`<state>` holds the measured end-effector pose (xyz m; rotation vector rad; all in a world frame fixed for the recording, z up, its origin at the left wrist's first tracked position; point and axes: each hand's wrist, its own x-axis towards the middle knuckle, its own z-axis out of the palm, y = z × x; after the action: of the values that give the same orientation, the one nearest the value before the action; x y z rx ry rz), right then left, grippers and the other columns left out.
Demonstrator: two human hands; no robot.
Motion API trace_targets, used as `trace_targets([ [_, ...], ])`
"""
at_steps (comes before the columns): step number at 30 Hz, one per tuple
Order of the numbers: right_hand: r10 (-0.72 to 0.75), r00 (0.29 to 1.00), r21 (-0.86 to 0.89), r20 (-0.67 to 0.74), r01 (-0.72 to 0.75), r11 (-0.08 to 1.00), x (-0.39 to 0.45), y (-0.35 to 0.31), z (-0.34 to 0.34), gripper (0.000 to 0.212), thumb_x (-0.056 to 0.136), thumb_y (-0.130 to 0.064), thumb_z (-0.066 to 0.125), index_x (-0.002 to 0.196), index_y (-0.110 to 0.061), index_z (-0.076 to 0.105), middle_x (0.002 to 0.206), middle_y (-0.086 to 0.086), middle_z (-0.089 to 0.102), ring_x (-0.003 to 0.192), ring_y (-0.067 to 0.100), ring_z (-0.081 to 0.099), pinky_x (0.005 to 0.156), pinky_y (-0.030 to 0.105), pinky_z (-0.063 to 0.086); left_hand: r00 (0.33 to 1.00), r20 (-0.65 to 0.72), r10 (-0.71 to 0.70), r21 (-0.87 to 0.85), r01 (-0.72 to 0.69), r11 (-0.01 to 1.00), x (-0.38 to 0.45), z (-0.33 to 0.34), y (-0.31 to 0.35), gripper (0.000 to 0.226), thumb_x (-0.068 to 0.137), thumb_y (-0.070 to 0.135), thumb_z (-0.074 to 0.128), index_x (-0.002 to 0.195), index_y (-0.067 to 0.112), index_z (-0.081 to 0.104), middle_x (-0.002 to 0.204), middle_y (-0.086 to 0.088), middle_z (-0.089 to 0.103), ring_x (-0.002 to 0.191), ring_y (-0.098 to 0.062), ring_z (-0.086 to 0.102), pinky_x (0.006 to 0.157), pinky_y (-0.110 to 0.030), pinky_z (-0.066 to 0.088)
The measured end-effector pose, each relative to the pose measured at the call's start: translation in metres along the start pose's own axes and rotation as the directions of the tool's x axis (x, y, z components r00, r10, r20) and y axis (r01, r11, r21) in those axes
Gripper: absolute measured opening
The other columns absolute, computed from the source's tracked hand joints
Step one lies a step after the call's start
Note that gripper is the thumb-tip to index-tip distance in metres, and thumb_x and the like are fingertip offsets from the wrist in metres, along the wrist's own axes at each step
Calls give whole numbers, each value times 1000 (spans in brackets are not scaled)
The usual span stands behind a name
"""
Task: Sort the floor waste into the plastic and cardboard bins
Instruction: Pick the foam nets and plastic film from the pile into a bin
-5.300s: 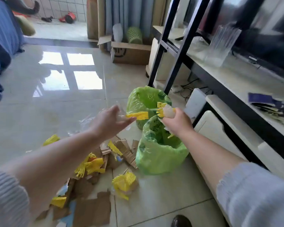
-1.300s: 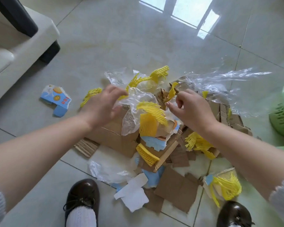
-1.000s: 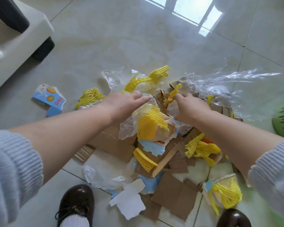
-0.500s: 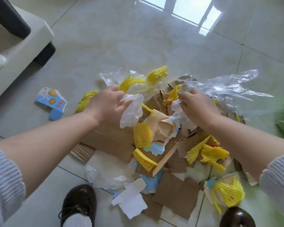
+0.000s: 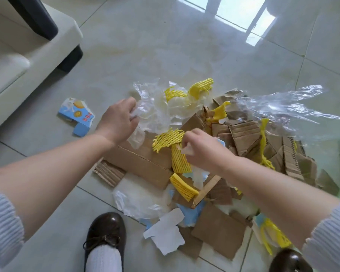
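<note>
Gathering plastics: left hand [image 5: 118, 119] gripping crumpled clear plastic film [image 5: 155, 112], right hand [image 5: 201, 149] pinching yellow foam mesh sleeve [image 5: 168, 139]. Next, probably: carry both to plastic bin.

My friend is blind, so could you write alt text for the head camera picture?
A person bends over a floor pile of torn cardboard, the left hand gripping clear plastic film and the right hand pinching yellow foam netting. A blue carton scrap lies apart.

Pale blue ribbed sleeves [image 5: 330, 234] pushed up both forearms, glossy dark brown lace-up shoes [image 5: 104, 230], white socks [image 5: 102, 258].
</note>
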<state>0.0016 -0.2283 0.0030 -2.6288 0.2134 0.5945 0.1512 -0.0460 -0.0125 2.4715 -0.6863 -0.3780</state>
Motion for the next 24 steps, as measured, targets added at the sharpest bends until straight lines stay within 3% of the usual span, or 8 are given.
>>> trace_targets([
  [2, 10, 994, -153, 111, 7, 988, 6, -2, 18, 51, 80, -23, 66, 123, -25, 40, 131, 5, 40, 96, 30, 57, 66, 38, 52, 998, 55, 1, 6, -2, 1000, 3, 3, -2, 9, 86, 11, 51, 94, 12, 48, 89, -7, 55, 83, -29, 47, 65, -30, 29],
  [4, 5, 995, -245, 104, 20, 969, 13, -1, 30, 77, 79, -25, 69, 139, -29, 21, 133, 8, 37, 86, 32, 61, 52, 35, 48, 992, 114, 45, 68, -53, 996, 5, 7, -1, 33, 88, 23, 51, 119, 14, 47, 113, -14, 58, 101, -34, 53, 76, -36, 40],
  [7, 3, 1000, -316, 19, 3, 949, 23, 4, 40, 99, 79, -20, 67, 145, -36, -5, 121, 10, 41, 73, 30, 59, 39, 28, 30, 989, 98, 107, 193, -124, 973, 13, 10, 1, 35, 87, 52, 49, 98, 20, 58, 96, -10, 62, 96, -33, 58, 67, -37, 43],
  [9, 14, 1000, -329, -6, -15, 944, 29, 4, 41, 95, 80, -16, 65, 144, -35, -3, 117, 11, 43, 72, 31, 60, 40, 29, 31, 990, 118, 76, 265, -105, 959, 23, 10, -2, 47, 84, 62, 43, 72, 18, 54, 81, -6, 54, 86, -32, 57, 59, -33, 37],
  [15, 1, 1000, -333, 17, 5, 943, 42, -1, 35, 42, 80, -6, 58, 116, -16, 39, 94, 6, 49, 66, 31, 53, 39, 29, 19, 995, 99, -11, 240, -13, 971, 63, 11, -16, 32, 85, 34, 57, 64, 15, 42, 85, -9, 45, 86, -36, 54, 62, -32, 33],
  [17, -9, 1000, -335, 22, 16, 942, 47, 1, 35, 40, 81, -5, 55, 115, -16, 40, 88, 5, 47, 62, 29, 47, 39, 28, 17, 994, 102, -40, 173, 22, 985, 76, 16, -18, 20, 80, 30, 63, 88, 13, 54, 103, -12, 51, 98, -35, 53, 72, -34, 38],
  [21, -53, 998, -336, 39, 63, 940, 59, 6, 37, 39, 79, -1, 56, 113, -15, 44, 94, 7, 52, 74, 32, 58, 40, 28, 17, 972, 222, -70, 123, 43, 992, 99, 35, -13, 75, 71, 46, 73, 135, 28, 37, 140, -9, 41, 124, -28, 45, 100, -40, 41],
  [24, -76, 996, -317, 50, 88, 944, 65, 9, 38, 32, 80, 1, 51, 108, -14, 46, 95, 8, 51, 77, 33, 59, 40, 27, 16, 950, 291, -116, 261, 37, 965, 111, 54, -6, 92, 68, 56, 69, 143, 33, 21, 143, -10, 35, 123, -34, 46, 97, -44, 42],
])
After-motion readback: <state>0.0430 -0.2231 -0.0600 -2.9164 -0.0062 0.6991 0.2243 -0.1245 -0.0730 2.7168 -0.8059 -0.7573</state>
